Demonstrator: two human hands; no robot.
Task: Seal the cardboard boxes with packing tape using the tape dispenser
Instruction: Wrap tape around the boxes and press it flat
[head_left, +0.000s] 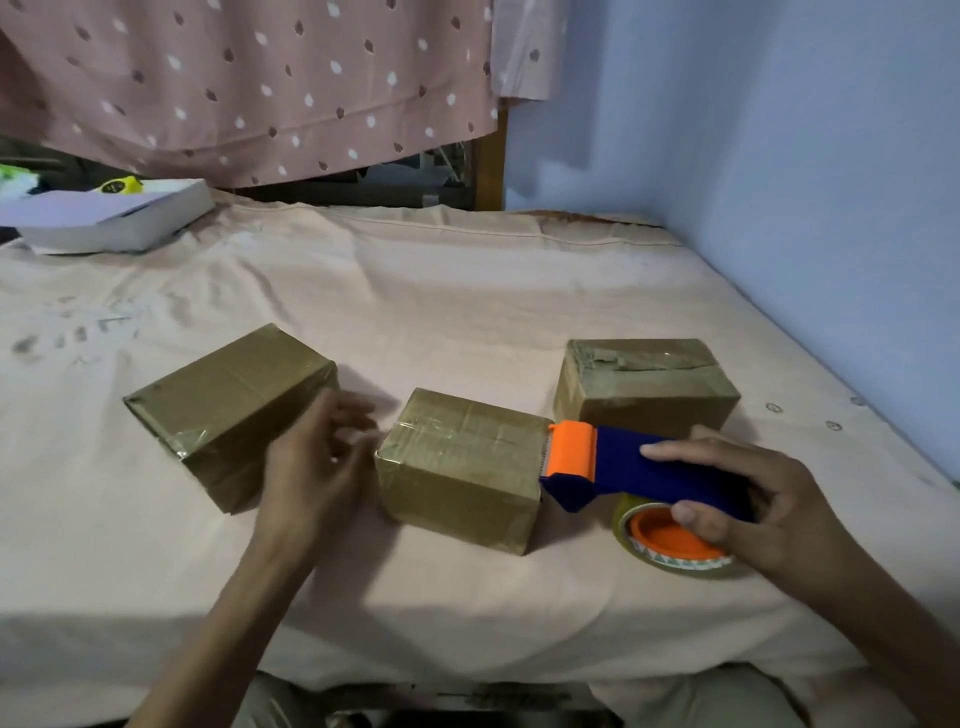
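Three cardboard boxes stand on the cloth-covered bed. The left box (228, 410) is tilted and wrapped in tape. The middle box (462, 467) has tape across its top. The right box (647, 387) shows a rumpled, torn tape seam on top. My right hand (743, 499) grips the blue and orange tape dispenser (623, 467), whose orange head touches the middle box's right top edge. The tape roll (670, 540) sits under the dispenser. My left hand (317, 462) hovers between the left and middle boxes, fingers loose, holding nothing.
A white book or box (109, 218) lies at the far left with a yellow-green object (119, 185) behind it. A blue wall (779, 208) borders the bed on the right. A dotted pink curtain (260, 83) hangs at the back.
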